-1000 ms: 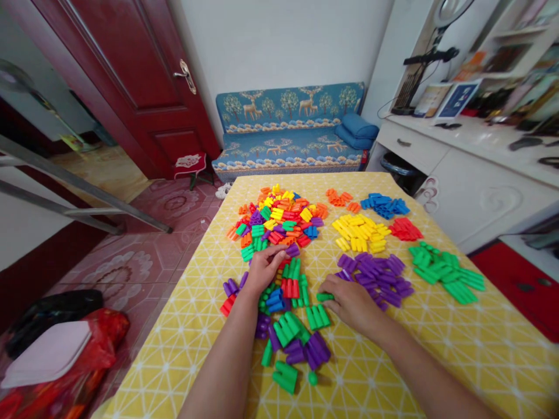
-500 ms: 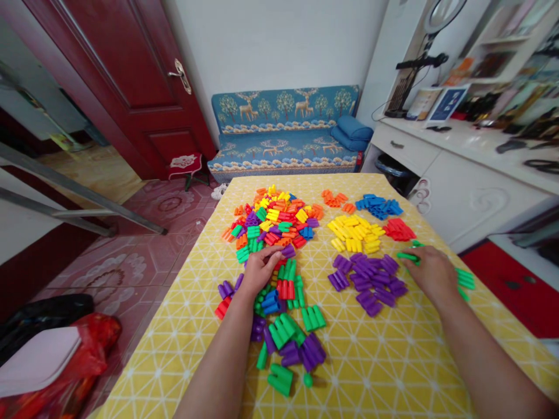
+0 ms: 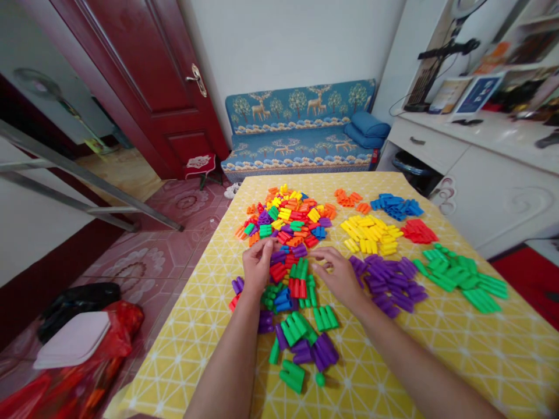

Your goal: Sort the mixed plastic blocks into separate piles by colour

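My left hand point(image 3: 257, 265) rests on the near edge of a mixed heap of coloured plastic blocks point(image 3: 286, 218), fingers curled over green blocks. My right hand point(image 3: 337, 273) lies just right of it, fingers bent beside red and green blocks point(image 3: 299, 280); what it holds, if anything, is hidden. Between my forearms lie loose green and purple blocks point(image 3: 305, 337). Sorted piles sit to the right: purple point(image 3: 388, 279), green point(image 3: 458, 276), yellow point(image 3: 371, 233), red point(image 3: 418, 231), blue point(image 3: 395, 205), orange point(image 3: 349, 199).
The blocks lie on a table with a yellow patterned cloth point(image 3: 437, 361). A blue sofa point(image 3: 301, 131) stands behind it, a dark red door point(image 3: 144, 81) at the left, a white cabinet point(image 3: 489, 169) at the right. Red and black bags point(image 3: 74, 337) sit on the floor.
My right hand came back left from the green pile, leaving its green block there, to the mixed blocks beside my left hand. The left hand shifted slightly forward.
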`<state>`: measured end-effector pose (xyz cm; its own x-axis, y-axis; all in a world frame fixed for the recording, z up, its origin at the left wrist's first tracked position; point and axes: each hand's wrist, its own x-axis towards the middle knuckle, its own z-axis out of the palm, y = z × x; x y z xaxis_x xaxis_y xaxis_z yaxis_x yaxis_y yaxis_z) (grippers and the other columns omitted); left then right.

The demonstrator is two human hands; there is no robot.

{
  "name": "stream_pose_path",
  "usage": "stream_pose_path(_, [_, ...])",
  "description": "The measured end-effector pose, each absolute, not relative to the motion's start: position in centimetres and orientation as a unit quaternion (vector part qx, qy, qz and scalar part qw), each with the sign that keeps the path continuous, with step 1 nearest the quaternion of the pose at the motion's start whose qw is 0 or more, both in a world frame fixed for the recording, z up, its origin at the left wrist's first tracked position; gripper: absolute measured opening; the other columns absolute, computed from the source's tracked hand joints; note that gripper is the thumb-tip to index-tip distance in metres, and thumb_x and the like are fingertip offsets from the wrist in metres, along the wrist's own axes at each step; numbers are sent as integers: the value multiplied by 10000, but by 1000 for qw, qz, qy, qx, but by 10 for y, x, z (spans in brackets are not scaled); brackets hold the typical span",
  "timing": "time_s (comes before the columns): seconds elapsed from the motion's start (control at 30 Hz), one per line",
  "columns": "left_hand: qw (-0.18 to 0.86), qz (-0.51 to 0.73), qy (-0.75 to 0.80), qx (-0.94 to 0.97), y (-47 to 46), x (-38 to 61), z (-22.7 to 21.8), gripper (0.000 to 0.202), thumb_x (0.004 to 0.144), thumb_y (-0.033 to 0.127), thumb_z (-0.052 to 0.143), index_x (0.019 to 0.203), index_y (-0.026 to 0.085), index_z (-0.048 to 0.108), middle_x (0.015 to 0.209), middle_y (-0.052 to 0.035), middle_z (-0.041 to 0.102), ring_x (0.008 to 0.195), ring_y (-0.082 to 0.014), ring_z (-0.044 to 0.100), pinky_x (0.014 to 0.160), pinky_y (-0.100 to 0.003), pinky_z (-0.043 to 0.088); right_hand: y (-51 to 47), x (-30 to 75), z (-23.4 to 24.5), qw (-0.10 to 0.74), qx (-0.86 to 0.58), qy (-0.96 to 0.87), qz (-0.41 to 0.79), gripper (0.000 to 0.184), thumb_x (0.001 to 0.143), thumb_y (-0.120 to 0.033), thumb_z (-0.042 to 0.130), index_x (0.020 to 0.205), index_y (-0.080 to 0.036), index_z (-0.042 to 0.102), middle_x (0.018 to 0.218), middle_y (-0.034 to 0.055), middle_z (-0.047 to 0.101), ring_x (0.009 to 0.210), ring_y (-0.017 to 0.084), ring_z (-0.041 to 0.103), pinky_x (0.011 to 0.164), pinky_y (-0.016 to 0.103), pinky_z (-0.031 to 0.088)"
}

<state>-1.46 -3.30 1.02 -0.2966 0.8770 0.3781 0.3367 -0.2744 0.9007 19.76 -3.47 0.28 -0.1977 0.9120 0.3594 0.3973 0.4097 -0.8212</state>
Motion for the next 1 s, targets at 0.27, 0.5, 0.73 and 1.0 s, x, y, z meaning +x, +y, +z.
stream_pose_path(0.27, [95, 421, 660, 616, -10, -61, -20, 264, 825, 261, 571, 1036, 187, 712, 1046, -91, 713, 1011, -259, 638, 940, -426, 487, -23, 179, -34, 475, -471, -666, 330, 175, 808, -187, 529, 866, -201, 693, 983, 72, 637, 934, 187, 609, 738, 322, 538])
stream_pose_path(0.5, [90, 296, 649, 695, -9, -54, -18, 561, 766, 265, 641, 1319, 220, 561, 1357, -98, 555, 1236, -309, 505, 1066, -468, 394, -26, 179, -36, 457, -469, -684, 320, 169, 826, -171, 528, 856, -207, 690, 998, 64, 622, 964, 184, 598, 812, 337, 516])
stream_pose_path(0.73, [76, 275, 657, 698, -7, -51, -9, 403, 695, 264, 696, 1097, 239, 694, 1229, -74, 611, 1110, -298, 561, 1016, -432, 431, -26, 178, -36, 456, -466, -688, 320, 158, 832, -172, 530, 849, -199, 685, 980, 62, 619, 942, 185, 596, 807, 339, 511])
stream_pose_path(1.0, [54, 202, 723, 658, -13, -45, -3, 394, 771, 397, 652, 1142, 270, 681, 1147, -83, 607, 1108, -288, 539, 968, -401, 451, -23, 179, -42, 458, -463, -694, 307, 160, 825, -143, 534, 843, -204, 680, 949, 56, 630, 913, 176, 601, 784, 320, 503])
